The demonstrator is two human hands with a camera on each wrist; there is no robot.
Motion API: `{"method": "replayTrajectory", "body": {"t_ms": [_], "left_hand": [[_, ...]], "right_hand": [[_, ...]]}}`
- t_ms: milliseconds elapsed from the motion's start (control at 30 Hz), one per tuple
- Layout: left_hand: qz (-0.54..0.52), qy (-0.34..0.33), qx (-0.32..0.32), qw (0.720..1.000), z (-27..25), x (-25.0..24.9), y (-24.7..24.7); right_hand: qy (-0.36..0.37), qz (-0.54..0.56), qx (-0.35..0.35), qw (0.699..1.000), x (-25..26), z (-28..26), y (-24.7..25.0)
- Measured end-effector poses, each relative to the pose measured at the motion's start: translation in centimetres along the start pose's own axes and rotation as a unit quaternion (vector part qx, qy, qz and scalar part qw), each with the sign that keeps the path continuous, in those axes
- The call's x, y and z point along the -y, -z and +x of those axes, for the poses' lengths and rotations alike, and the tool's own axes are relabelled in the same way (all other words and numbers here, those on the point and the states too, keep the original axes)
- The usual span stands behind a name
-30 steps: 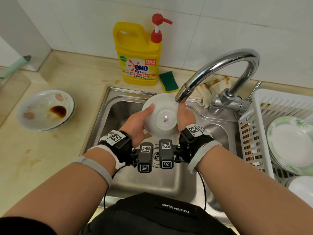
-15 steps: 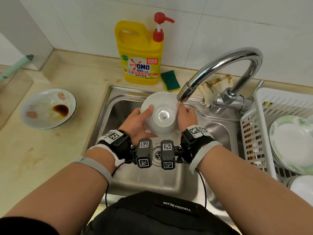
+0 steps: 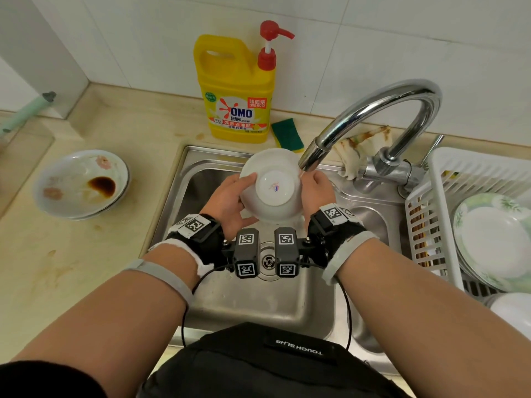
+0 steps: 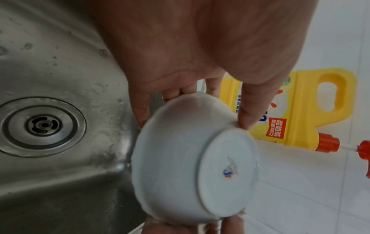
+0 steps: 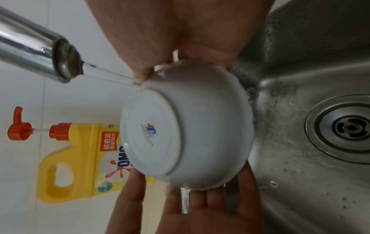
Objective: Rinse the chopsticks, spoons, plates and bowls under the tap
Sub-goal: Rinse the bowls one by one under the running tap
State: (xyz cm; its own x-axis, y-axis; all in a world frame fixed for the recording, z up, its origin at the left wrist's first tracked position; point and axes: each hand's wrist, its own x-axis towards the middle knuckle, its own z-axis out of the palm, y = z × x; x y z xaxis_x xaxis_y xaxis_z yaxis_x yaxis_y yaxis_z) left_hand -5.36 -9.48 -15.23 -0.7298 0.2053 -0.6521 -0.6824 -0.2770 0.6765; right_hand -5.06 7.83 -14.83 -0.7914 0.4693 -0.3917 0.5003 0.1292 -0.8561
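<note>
Nearest the viewer, 2 forearms with wrist-mounted cameras extend over the stainless sink (image 3: 218,294), above its round drain (image 4: 43,125). The left hand (image 3: 230,201) and the right hand (image 3: 314,191) hold 1 white bowl (image 3: 271,188) between them over the basin: each hand is curled round one side, the left thumb lying across the wall up to the foot ring, the other fingers wrapped under the rim. The bowl is tilted, its base turned toward the viewer and its opening facing away. It is plain glossy white with a flat circular foot bearing a small blue-and-orange maker's mark; its wet wall shows no visible residue. A thin stream from the chrome tap (image 3: 373,116) strikes the bowl's edge beside the right fingers. Further left on the counter (image 3: 57,268) sits a stack of soiled plates (image 3: 82,183) with a brown sauce stain. On the right, a white drying rack (image 3: 431,214) holds plates. Behind the sink stand a yellow detergent bottle (image 3: 237,90) and a green sponge (image 3: 287,135).
</note>
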Motion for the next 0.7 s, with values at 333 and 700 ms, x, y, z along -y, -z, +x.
{"method": "replayTrajectory", "body": {"t_ms": [333,700], "left_hand": [[-0.012,-0.007,-0.002,1.000,-0.3,0.1,0.4],[0.028,0.020,-0.012,0.999,-0.2,0.2,0.2]], "right_hand": [[-0.066,0.088,0.071,0.991,-0.8,-0.4,0.0],[0.018,-0.005,0.037,0.999,-0.4,-0.2,0.2]]}}
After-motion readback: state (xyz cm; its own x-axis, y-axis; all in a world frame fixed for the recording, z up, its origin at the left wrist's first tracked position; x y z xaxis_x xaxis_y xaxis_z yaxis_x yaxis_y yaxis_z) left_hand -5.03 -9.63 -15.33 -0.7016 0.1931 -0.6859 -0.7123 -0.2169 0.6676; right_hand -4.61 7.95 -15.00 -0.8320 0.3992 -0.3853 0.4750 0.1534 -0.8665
